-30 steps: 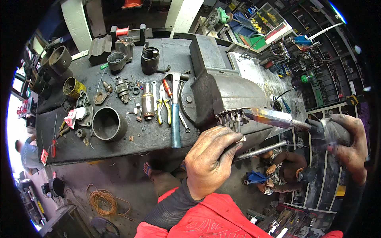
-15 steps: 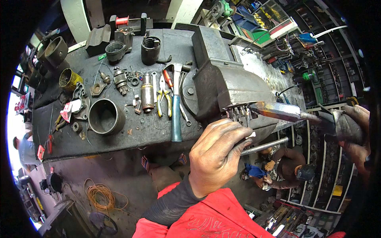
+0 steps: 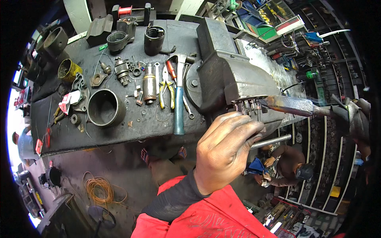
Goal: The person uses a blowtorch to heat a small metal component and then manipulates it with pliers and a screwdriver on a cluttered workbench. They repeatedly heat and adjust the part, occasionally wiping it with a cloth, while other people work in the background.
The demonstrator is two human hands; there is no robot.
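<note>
A heavy soldering iron (image 3: 291, 106) with a heat-stained, faceted bit reaches in from the right, its tip against a small metal part with several upright prongs (image 3: 250, 106) at the vise jaws. My right hand (image 3: 363, 106), partly cut off by the dark rim, is closed round the iron's handle through a dark cloth (image 3: 352, 116). Just below the part, my left hand (image 3: 224, 148) has its fingers pinched together. Whatever lies between those fingertips is hidden. The large bench vise (image 3: 242, 77) stands beside it, its handle bar (image 3: 272, 142) passing by my left thumb.
On the dark bench (image 3: 147, 127) lie a hammer (image 3: 179, 103), pliers (image 3: 166, 89), a wound armature (image 3: 149, 85) and a wide metal ring (image 3: 104, 107). Another person (image 3: 289, 164) crouches at the lower right by the shelves. An orange hose (image 3: 99, 189) lies coiled on the floor.
The view has shifted slightly, so the vise and both hands sit a little further right. A white bit that showed at my left fingertips is now hidden. The iron remains at the pronged part.
</note>
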